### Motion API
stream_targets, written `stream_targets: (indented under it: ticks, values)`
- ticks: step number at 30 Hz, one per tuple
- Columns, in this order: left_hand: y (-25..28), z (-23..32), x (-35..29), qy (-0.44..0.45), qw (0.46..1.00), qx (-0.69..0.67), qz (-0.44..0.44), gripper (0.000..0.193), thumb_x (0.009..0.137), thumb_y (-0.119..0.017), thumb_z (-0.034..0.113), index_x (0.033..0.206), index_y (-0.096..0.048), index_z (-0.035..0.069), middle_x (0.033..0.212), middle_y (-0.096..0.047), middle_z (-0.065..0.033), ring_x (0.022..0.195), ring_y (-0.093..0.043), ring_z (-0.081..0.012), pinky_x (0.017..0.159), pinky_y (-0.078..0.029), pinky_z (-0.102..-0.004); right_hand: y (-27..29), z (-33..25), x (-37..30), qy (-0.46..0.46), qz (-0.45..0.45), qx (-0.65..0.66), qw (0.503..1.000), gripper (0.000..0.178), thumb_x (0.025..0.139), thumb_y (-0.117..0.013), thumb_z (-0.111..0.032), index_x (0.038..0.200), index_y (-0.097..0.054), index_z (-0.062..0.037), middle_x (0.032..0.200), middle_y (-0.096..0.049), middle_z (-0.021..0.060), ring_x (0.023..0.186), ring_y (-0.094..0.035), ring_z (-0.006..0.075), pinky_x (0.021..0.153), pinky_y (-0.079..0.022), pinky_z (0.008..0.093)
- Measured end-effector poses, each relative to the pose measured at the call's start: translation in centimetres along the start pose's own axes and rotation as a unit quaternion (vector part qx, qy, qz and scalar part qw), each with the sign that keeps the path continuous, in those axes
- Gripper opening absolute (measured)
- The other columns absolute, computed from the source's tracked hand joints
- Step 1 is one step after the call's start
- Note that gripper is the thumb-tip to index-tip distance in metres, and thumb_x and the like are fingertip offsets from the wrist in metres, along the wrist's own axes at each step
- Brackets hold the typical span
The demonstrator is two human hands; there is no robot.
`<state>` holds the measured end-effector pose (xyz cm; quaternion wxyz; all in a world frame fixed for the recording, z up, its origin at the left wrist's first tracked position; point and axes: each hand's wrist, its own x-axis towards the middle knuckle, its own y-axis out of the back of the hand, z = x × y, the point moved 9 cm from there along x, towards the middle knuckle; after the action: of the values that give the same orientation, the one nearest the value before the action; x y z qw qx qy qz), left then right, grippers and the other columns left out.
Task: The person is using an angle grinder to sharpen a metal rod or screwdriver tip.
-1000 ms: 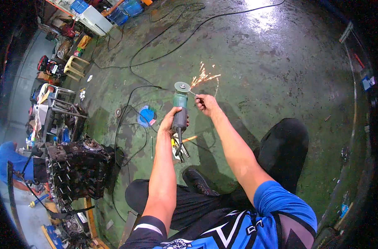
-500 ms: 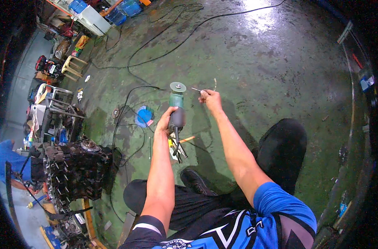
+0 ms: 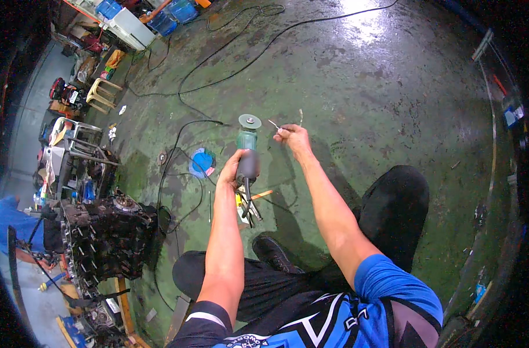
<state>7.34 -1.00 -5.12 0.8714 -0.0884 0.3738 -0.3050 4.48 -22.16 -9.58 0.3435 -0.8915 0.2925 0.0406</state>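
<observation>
My left hand [image 3: 232, 168] is wrapped round the body of a green and dark grey angle grinder [image 3: 247, 141]. At the grinder's far end a pale green disc [image 3: 250, 121] faces up, and whether it spins I cannot tell. My right hand [image 3: 293, 139] pinches a thin metal rod [image 3: 274, 124], its tip pointing left toward the disc with a gap between them. A thin pale piece [image 3: 301, 116] shows just beyond the right knuckles; whether it belongs to the rod is unclear.
Below the grinder lie pliers and other hand tools [image 3: 250, 211]. A blue round item [image 3: 202, 162] rests on the green floor, among black cables [image 3: 170, 151]. To the left stand a dark engine block [image 3: 105, 240], a beige plastic chair [image 3: 104, 93] and a person in blue [image 3: 18, 226].
The rod in my right hand has tilted, its tip rising a little, and the fingers have shifted slightly lower and left. My left hand and the grinder stay nearly where they were.
</observation>
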Motion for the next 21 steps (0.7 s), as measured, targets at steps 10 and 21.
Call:
stream_targets:
  ticks: [10,21]
  values:
    - [-0.7,-0.7,-0.2,0.014,0.999,0.022,0.021,0.05,0.086,-0.067,0.038,0.108,-0.058,-0.006,0.084,-0.066,-0.0157,0.063,-0.068,-0.0262,0.058,-0.06,-0.0378,-1.0,1.1,-0.3,-0.046,-0.018,-0.04,0.998,0.019,0.095,-0.062,-0.011,0.101,-0.064,0.008,0.086,-0.069,0.0147,0.072,-0.069,0.0221,0.065,-0.057,0.0322]
    - [-1.5,-0.6,-0.1,0.009,0.999,0.026,0.021,0.05,0.086,-0.066,0.037,0.108,-0.058,-0.006,0.084,-0.067,-0.0156,0.063,-0.068,-0.0261,0.059,-0.06,-0.0372,-0.7,3.6,-0.4,-0.151,-0.009,-0.039,0.988,0.022,0.097,-0.062,-0.021,0.082,-0.063,-0.0051,0.067,-0.06,0.0035,0.051,-0.054,0.0124,0.048,-0.041,0.0258]
